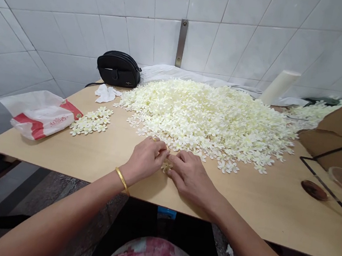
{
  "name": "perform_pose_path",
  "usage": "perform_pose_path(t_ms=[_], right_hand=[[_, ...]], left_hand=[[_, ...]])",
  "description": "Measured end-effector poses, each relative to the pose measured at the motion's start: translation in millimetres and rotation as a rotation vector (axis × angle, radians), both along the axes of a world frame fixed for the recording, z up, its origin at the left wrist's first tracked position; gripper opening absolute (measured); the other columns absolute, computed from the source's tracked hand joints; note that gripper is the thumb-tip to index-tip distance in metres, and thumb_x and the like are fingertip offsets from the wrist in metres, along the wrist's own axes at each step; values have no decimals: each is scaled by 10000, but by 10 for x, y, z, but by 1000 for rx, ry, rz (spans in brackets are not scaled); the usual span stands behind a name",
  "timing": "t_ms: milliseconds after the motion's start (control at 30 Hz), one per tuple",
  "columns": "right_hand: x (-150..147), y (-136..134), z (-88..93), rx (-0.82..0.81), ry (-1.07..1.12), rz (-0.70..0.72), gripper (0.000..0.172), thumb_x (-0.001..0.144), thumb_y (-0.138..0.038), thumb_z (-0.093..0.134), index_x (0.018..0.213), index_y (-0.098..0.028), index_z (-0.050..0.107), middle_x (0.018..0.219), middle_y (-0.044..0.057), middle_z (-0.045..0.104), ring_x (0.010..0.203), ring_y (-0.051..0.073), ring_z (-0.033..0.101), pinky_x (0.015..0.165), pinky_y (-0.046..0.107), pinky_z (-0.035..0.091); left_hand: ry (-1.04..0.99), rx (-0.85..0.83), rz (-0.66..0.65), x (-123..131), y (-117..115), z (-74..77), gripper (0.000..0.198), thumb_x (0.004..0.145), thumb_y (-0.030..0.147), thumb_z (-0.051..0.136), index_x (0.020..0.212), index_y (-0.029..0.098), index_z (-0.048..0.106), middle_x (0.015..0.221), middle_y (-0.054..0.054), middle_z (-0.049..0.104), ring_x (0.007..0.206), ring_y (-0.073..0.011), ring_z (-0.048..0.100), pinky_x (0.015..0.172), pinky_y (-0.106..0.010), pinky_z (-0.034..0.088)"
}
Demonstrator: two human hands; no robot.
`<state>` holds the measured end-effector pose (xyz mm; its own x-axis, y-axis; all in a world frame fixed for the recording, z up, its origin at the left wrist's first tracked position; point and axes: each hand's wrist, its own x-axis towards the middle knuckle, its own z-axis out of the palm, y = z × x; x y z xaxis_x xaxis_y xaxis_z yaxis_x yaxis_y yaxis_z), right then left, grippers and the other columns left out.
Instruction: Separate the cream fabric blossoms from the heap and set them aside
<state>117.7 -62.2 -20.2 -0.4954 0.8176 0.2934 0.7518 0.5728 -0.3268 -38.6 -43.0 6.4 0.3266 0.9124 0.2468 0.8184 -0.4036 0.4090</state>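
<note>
Toward one o'clock lay the flower heap [204,115], presumably set there for easy reach. The left hand [146,158] pressed its fingertips together, anything between them hidden, while the right hand [194,178] pinched a single flower [166,167] from four o'clock, apparently to steady it between them.

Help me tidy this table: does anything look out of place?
Possibly the crumpled white scrap lying in front of the black bag: it looks discarded, unlike the flowers heaped nearby.
</note>
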Motion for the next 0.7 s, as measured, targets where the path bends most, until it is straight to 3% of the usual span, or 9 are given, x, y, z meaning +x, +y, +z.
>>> perform_pose_path(t_ms=[200, 333, 400, 500, 600, 700], right_hand=[[-102, 7, 1, 32, -18, 48, 97, 806, -193, 446, 760, -178, 531, 814, 47, 470, 771, 154, 412, 704, 295, 314], [-41, 70, 10, 2, 69, 73, 104, 788, -145, 455, 699, -171, 503, 780, 26, 480, 744, 139, 423, 693, 283, 325], [39, 142, 46, -10, 151, 9, 120, 783, -137, 454, 673, -169, 491, 732, 14, 479, 697, 127, 432, 661, 267, 334], [155, 282, 139, 6, 303, -112, 134, 785, -147, 449, 662, -168, 500, 664, -1, 482, 624, 112, 444, 596, 241, 343], [194, 413, 235, 54, 417, -135, 158, 797, -152, 429, 694, -171, 547, 657, 2, 525, 620, 112, 481, 588, 235, 364], [161, 506, 286, 114, 432, -109, 167, 803, -158, 421, 765, -173, 583, 722, 24, 570, 682, 129, 519, 633, 246, 394]], left_hand=[[-141, 69, 35, 19, 122, 127, 218, 784, 267, 409, 646, 167, 546, 615, -15, 539, 634, -139, 457, 585, -259, 331], [-300, 43, 15, 73, 274, 144, 244, 763, 281, 439, 563, 157, 504, 552, 7, 489, 565, -112, 426, 552, -243, 316], [-444, -55, -8, 120, 348, 118, 259, 756, 297, 446, 550, 151, 501, 529, 14, 471, 521, -95, 400, 517, -233, 300], [-690, -328, -73, 216, 426, 72, 303, 757, 362, 440, 581, 133, 533, 541, 1, 493, 494, -83, 397, 478, -221, 288], [-913, -563, -150, 303, 474, 35, 296, 731, 389, 483, 619, 121, 542, 578, -19, 527, 522, -90, 453, 493, -214, 326], [-1086, -599, -144, 327, 517, -10, 223, 691, 332, 548, 611, 126, 522, 563, -10, 528, 495, -76, 443, 484, -205, 330]])
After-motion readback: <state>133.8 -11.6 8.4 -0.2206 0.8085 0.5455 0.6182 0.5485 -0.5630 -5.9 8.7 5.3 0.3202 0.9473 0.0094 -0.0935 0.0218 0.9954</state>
